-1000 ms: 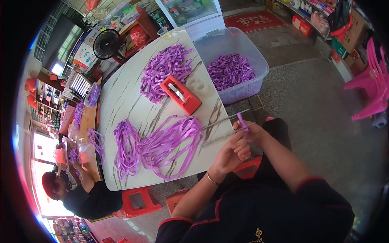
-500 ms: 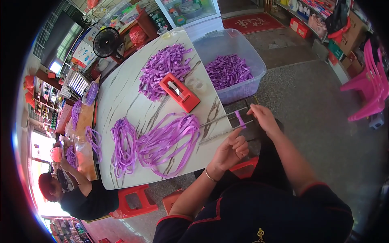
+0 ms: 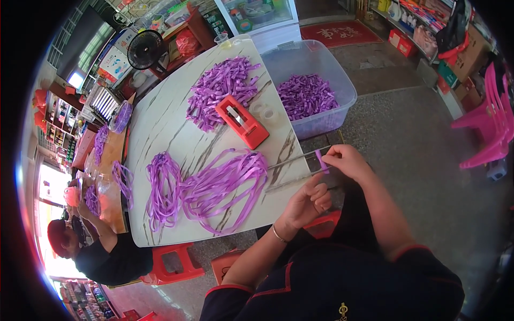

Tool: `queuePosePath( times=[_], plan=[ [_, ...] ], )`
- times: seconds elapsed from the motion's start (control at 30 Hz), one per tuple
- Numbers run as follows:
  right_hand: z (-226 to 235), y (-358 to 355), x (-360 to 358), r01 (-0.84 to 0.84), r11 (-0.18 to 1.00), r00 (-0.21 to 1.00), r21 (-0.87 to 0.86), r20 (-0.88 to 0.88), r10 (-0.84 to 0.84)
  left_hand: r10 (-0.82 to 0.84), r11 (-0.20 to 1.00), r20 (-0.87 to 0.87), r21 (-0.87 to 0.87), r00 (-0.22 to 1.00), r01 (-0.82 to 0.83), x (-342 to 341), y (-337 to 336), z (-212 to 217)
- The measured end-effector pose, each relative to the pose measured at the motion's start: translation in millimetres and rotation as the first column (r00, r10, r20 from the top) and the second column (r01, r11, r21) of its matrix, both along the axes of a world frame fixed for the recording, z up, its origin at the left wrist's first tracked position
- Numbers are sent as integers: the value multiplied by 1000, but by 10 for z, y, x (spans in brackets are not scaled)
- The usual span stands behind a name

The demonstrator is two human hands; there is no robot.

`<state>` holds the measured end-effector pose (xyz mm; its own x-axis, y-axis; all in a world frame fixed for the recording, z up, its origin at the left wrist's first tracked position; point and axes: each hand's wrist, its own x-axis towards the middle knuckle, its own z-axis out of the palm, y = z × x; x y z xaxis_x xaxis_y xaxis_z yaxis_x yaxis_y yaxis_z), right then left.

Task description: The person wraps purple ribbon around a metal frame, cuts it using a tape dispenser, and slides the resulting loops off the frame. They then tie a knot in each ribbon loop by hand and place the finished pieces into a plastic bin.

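Two thin metal rods (image 3: 300,158) stick out side by side past the table's right edge. A short band of purple ribbon (image 3: 320,158) spans them near their outer ends. My right hand (image 3: 349,162) is closed in a pinch at this band, thumb and forefinger at its middle. Just below, my left hand (image 3: 309,203) has its forefinger up at the band's lower end and its other fingers curled in; whether it grips anything is hidden. On the table, loops of long purple ribbon (image 3: 227,184) lie at the rods' inner ends, beside another looped bundle (image 3: 164,187).
On the marble-patterned table (image 3: 160,128) stand a red tape dispenser (image 3: 242,123), clear tape rolls (image 3: 266,113) and a heap of short purple pieces (image 3: 222,91). A clear plastic tub (image 3: 334,115) holds more pieces. Another person (image 3: 110,251) works at the left.
My right hand has come down from the upper rod to the purple band and pinches it. The band now stands straighter across the rods. My left hand stays close below it.
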<state>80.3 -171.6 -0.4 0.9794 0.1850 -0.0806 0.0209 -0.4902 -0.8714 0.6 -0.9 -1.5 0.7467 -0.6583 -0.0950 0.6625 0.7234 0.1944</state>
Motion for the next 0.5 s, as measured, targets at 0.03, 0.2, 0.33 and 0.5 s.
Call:
queuePosePath(
  times=[0.03,0.2,0.33,0.5],
  plan=[
    [-39,-30,55,-64,988,989,143,-125,82,-3,1000,-7,-4,1000,3,-1,2,15],
    [-487,-94,261,41,729,725,683,-522,448,-3,1000,-18,-11,1000,3,7,1,29],
    [-1059,40,255,151,612,649,777,-545,532,-15,1000,1,-23,1000,15,20,5,13],
    [-1320,77,212,233,534,632,813,-544,552,-37,999,7,-29,999,38,36,-23,35]
  ],
)
